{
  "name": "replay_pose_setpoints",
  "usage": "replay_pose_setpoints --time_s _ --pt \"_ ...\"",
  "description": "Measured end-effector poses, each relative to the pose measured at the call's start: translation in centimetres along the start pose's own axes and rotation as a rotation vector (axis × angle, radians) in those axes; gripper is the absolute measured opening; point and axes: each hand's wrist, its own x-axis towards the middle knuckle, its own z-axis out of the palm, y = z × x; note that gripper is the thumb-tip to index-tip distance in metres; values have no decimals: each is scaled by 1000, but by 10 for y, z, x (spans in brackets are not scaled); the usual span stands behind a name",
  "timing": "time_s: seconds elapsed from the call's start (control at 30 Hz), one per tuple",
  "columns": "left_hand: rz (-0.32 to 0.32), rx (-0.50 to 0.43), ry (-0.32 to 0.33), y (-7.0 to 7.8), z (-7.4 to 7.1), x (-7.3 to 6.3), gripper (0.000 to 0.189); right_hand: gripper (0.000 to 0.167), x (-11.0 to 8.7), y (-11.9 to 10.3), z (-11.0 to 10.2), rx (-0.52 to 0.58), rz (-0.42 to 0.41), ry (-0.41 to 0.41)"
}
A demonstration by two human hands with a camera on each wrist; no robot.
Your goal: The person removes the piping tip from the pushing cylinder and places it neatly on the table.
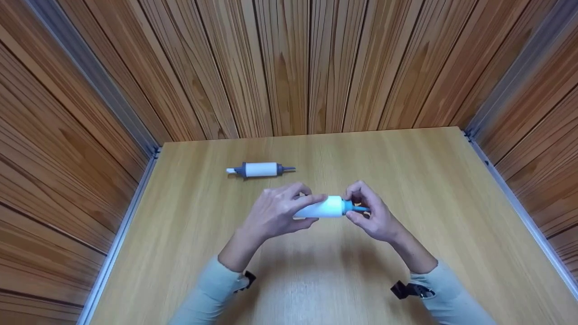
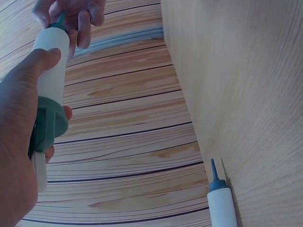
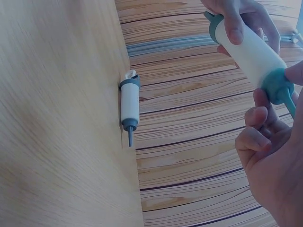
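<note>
Above the table, both hands are on a dispenser (image 1: 333,206) with a white barrel, a teal end cap and a thin teal nozzle. The left hand (image 1: 281,211) grips the barrel, thumb along its side. In the left wrist view a teal collar with a bracket-like handle and a white tab (image 2: 40,172) show at its rear end. At the front, the right hand (image 1: 375,217) pinches the teal cap (image 3: 275,86) between thumb and fingers, the nozzle pointing past its palm. A second dispenser (image 1: 261,169), white with dark blue-grey ends, lies untouched on the table beyond the left hand.
The wooden table (image 1: 180,253) is bounded by plank walls (image 1: 289,67) at the back and both sides. Grey metal rails (image 1: 119,230) run along its side edges. Dark wrist cameras (image 1: 402,290) sit at the sleeve cuffs.
</note>
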Motion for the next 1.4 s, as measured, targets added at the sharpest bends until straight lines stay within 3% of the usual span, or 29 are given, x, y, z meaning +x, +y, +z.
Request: replay_pose_setpoints --time_s 0.2,0.5,0.83,1.2,1.4 --pt "9 -1 5 0 1 1 49 25 1 -1 1 59 18 -7" --pt "-8 -6 -13 -1 0 0 53 27 -2 1 0 -16 0 20" --pt "-4 8 -2 1 0 -1 49 22 2 -2 2 86 15 -10" --pt "-14 -14 -11 0 0 -1 52 29 -2 2 2 29 -21 26" --pt "-9 -10 -5 1 -1 -1 52 26 -2 0 3 15 23 23"
